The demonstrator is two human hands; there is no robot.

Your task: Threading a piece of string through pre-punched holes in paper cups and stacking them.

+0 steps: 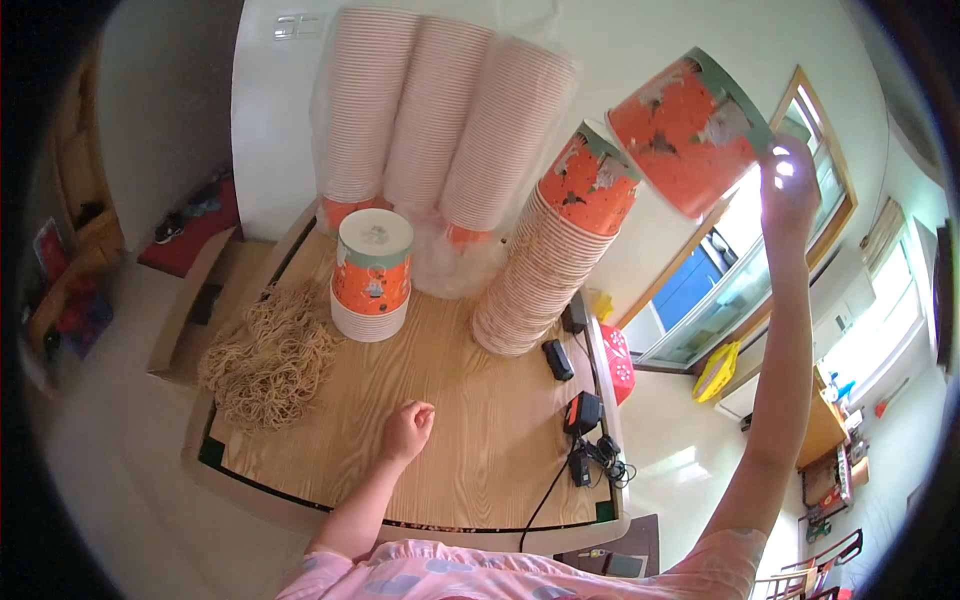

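Raised at the upper right, my right hand (790, 185) grips an orange paper cup with a green band (690, 130) by its green end. The cup is tilted, just above and right of a tall leaning stack of upside-down paper cups (545, 245). Whether the cup touches the stack's top, I cannot tell. My left hand (409, 430) is curled into a loose fist over the front middle of the table, with nothing visible in it. Beyond it stands a short stack of upside-down cups (372, 275), with a tangled heap of tan string (275, 355) to its left.
Tall plastic-wrapped cup stacks (440, 120) stand at the table's back. Along the right edge of the wood-grain table (470, 430) lie a black adapter (583, 412) and a coiled cable (605, 455). A cardboard box (205, 290) sits beyond the left edge.
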